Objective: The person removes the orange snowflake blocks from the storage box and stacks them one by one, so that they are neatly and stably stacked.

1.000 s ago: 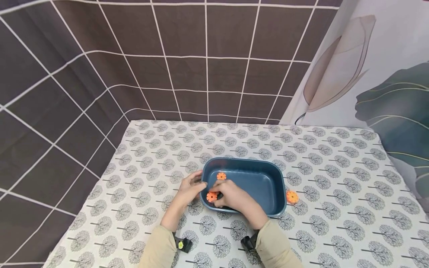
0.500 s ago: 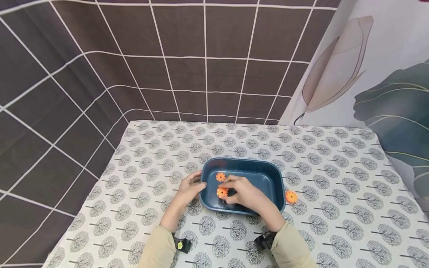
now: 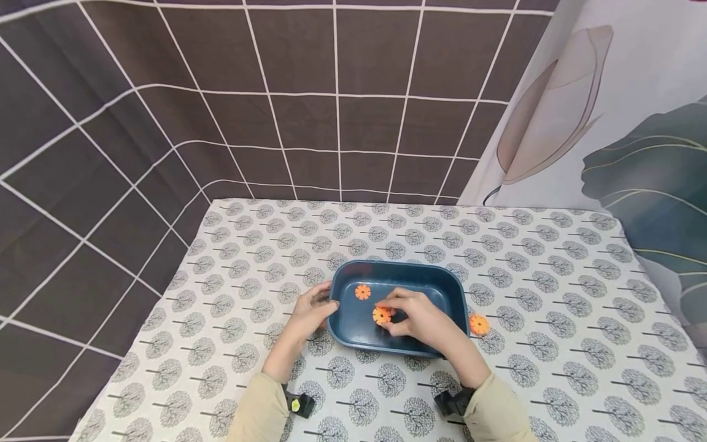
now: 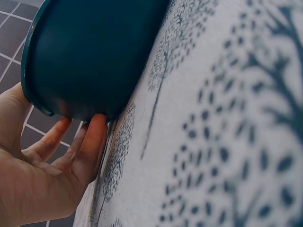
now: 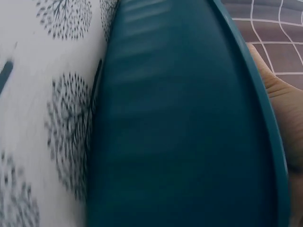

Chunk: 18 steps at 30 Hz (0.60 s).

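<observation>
In the head view a dark blue plastic basin (image 3: 351, 322) sits on the patterned cloth. My left hand (image 3: 310, 312) holds its left end, thumb at the rim and fingertips against the outer wall, as the left wrist view also shows on the basin wall (image 4: 90, 56). Inside the basin my right hand (image 3: 414, 314) pinches an orange notched disc (image 3: 381, 316) between thumb and fingers. Another orange disc (image 3: 362, 291) lies on the basin floor towards the back left. From the right wrist camera, the basin's side (image 5: 180, 118) hides most of the right hand (image 5: 286, 111).
A further orange disc (image 3: 479, 324) lies on the cloth just outside the basin's right end. The tree-print tablecloth (image 3: 552, 307) spreads around the basin. Behind stand a dark curtain with white grid lines (image 3: 298, 123) and a leaf-print curtain (image 3: 635, 153).
My right hand has moved rightwards inside the basin, bringing the pinched orange disc from the left end towards the middle. The left hand stays on the basin's left end.
</observation>
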Motion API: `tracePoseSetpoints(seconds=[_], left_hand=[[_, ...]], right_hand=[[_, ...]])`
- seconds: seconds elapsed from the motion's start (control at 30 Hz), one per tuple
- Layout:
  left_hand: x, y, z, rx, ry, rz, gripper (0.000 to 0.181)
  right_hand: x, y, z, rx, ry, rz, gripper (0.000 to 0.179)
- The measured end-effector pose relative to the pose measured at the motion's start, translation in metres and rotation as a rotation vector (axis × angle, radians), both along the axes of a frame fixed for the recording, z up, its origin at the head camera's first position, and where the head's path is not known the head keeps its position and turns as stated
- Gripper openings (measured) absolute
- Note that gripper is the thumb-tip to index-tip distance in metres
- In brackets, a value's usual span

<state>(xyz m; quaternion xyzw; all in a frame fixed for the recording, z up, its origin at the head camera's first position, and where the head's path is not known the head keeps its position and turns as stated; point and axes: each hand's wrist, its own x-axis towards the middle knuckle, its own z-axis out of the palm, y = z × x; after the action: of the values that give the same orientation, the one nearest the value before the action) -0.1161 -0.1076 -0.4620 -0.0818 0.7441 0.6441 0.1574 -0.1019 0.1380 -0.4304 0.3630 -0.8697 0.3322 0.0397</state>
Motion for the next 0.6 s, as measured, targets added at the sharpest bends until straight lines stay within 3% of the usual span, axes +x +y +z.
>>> tracePoseSetpoints(seconds=[0.47, 0.6], left_hand=[[-0.001, -0.001, 0.000, 0.007, -0.012, 0.015, 0.056], [-0.001, 0.000, 0.001, 0.008, -0.016, 0.001, 0.057]], right_hand=[[0.006, 0.037, 0.005, 0.028, 0.108, -0.107, 0.034], [0.010, 0.046, 0.005, 0.035, 0.103, -0.122, 0.034]])
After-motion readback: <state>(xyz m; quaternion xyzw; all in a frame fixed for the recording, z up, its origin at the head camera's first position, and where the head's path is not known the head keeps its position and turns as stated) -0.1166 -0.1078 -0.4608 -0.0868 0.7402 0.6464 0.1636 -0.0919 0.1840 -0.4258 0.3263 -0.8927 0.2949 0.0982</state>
